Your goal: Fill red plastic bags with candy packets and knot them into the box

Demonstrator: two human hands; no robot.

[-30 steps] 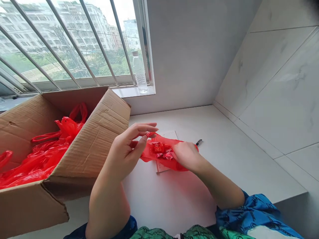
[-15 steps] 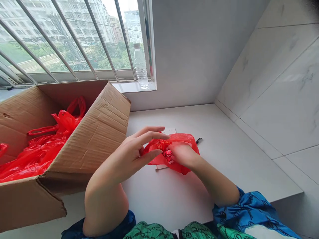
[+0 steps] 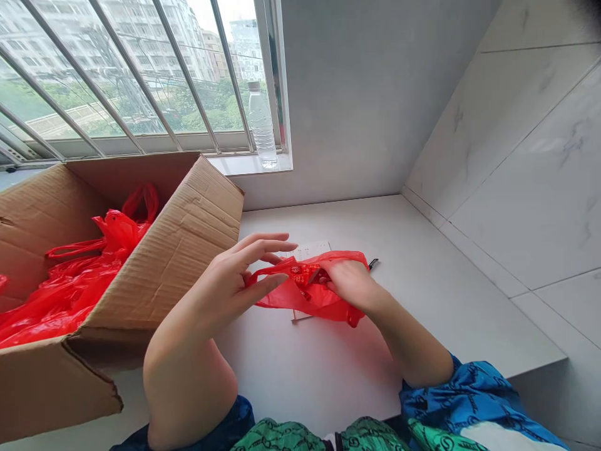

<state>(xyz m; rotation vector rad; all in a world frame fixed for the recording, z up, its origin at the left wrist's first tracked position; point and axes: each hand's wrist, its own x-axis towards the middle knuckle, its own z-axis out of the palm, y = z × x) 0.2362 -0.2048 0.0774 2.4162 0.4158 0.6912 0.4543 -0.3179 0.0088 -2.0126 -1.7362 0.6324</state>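
A thin red plastic bag [image 3: 328, 304] lies across a white, printed sheet or flat box [image 3: 312, 249] on the counter. At its left edge, my left hand [image 3: 237, 272] has the bag's rim caught in the crook of the hand, thumb and upper fingers stretched out. My right hand [image 3: 350, 282] reaches into the bag's mouth from the right, its fingers curled and partly hidden. By those fingertips is a small shiny red packet [image 3: 303, 272] with gold lettering. A dark pen [image 3: 373, 264] pokes out behind the bag.
A large open cardboard box [image 3: 188, 250] stands at the left, holding several red plastic bags [image 3: 94, 269]. On the windowsill is a clear water bottle [image 3: 263, 128], in front of a barred window. A grey wall and a marbled tile wall [image 3: 526, 156] border the white counter [image 3: 451, 294].
My left hand has moved left, and the bag's left side is drawn out with it. My right hand stays in the bag's mouth. The view has shifted slightly.
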